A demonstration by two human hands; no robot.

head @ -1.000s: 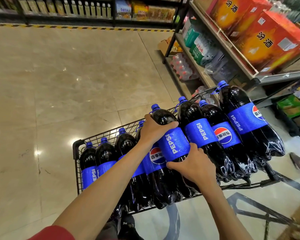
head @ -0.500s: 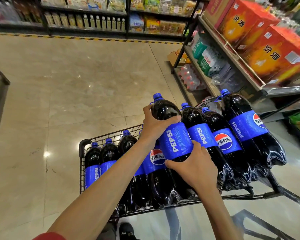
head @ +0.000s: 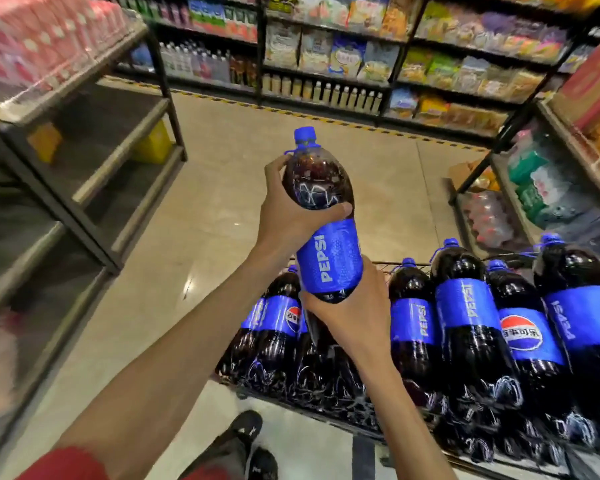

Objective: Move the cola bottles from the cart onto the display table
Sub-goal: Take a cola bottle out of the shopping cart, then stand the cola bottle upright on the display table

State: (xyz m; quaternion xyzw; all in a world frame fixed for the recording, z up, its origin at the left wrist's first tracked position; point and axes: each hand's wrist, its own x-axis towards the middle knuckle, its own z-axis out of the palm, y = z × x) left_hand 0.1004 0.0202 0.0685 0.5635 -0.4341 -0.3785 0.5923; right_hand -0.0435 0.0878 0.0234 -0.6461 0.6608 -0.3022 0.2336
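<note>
A large cola bottle [head: 326, 237] with a blue cap and blue label is held up above the cart, tilted with its cap away from me. My left hand [head: 284, 209] grips its upper body just below the neck. My right hand [head: 350, 313] grips its lower part from beneath and hides the base. Several more cola bottles [head: 465, 327] lie packed in the wire cart [head: 388, 434] at lower right. A stepped dark display table [head: 84, 188] stands to the left, its nearer tiers bare.
Pink shrink-wrapped packs [head: 39, 39] sit on the display table's top tier, yellow boxes [head: 153, 140] under it. Stocked shelves [head: 343, 64] line the far aisle and a rack [head: 548, 174] stands at the right. My shoes [head: 246, 441] are on the tiled floor.
Both hands have lifted the gripped bottle up out of the cart. My view has swung left, bringing the display table into sight.
</note>
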